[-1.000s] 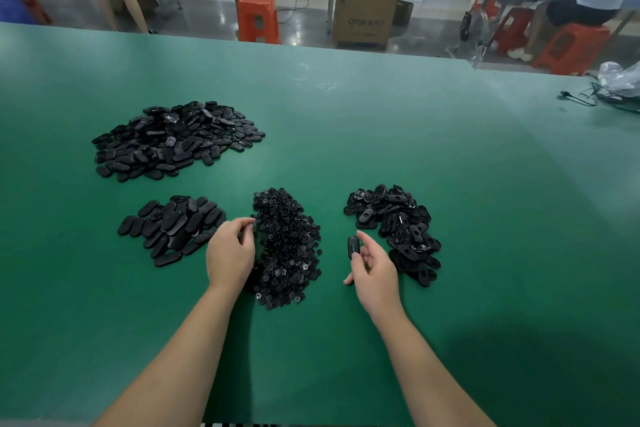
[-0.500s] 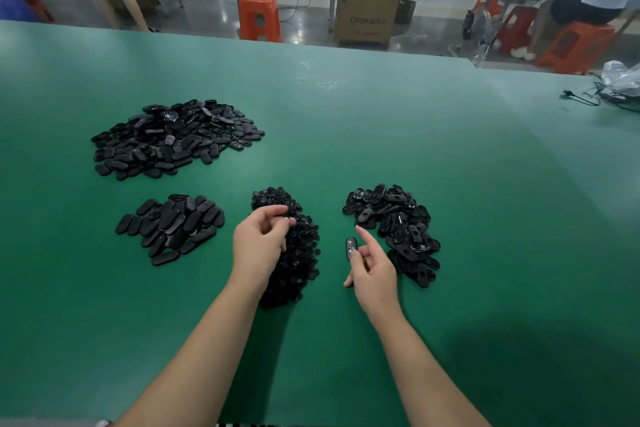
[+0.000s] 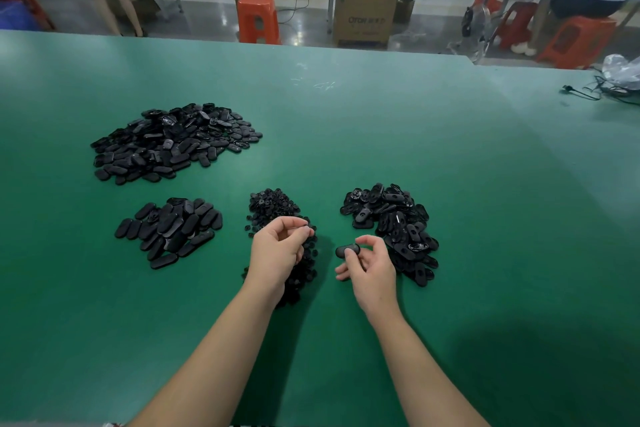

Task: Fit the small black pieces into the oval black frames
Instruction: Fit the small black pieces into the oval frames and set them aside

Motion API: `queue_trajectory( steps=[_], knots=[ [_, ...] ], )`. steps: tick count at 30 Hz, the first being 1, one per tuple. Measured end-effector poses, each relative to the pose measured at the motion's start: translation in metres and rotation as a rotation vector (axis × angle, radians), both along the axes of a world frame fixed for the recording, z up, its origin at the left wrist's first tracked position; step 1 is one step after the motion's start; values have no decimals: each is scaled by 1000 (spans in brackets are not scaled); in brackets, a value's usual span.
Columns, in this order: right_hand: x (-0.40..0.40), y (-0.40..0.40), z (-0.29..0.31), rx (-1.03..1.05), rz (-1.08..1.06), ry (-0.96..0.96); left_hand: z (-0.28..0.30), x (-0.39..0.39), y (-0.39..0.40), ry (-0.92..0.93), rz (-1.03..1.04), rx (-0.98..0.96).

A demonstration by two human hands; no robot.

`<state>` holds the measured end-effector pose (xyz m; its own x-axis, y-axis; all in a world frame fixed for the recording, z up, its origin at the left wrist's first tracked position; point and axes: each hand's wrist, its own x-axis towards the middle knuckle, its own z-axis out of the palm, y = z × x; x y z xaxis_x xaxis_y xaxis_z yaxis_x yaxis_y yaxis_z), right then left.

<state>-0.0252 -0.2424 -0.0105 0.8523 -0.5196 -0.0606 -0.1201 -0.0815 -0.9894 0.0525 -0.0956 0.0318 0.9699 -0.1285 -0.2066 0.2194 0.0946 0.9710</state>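
**Small piece and oval frame held apart, ready to be brought together**

An oval frame (image 3: 347,250) is pinched between the thumb and fingertips of the right hand (image 3: 372,269), held just above the green table (image 3: 415,135). The frame's long axis is laid roughly level and pointed across the body, toward the left hand (image 3: 278,251). It sticks out from the right hand on the inner side, so its free end is the part nearest the other hand.

The left hand is raised over the pile of small pieces (image 3: 277,215), its fingers curled in toward the thumb. Something small and dark is seen at the fingertips, which is judged to be one small piece (image 3: 306,227), though it is too small for its shape or facing to be told.

The coming move is taken to turn on the gap between the two hands. The small piece lies to the left of the frame and slightly farther from the body; the two are near but not touching. The left hand is the nearer one to the small piece and the right to the frame, so a short inward move by either hand would be expected to close the gap.

A pile of frames (image 3: 394,229) lies just beside the right hand on its outer side. Two heaps of oval parts (image 3: 169,229) (image 3: 169,142) lie well apart to the left; whether these are finished cannot be told.
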Motion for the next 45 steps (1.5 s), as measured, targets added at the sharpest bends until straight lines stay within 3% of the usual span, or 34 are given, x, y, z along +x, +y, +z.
queue_trajectory(
  steps=[4,12,17,28,37,42,45],
  knots=[
    [2,1,-3,35,3,10,-3,-1,-2,-7,-67,63],
    [3,3,4,87,-13,-8,-7,-6,-19,-134,-171,377],
    [1,1,0,21,11,14,-4,-11,-36,-122,-171,489],
    [0,-2,-3,-136,12,48,7,-19,-49,-137,-203,632],
    [0,-4,-2,-123,34,64,11,-18,-51,-188,-239,705],
    [-1,-4,-2,-37,39,54,13,-14,-47,-126,-257,666],
    [-1,-3,-1,21,48,38,14,-10,-46,-185,-302,775]
  ],
)
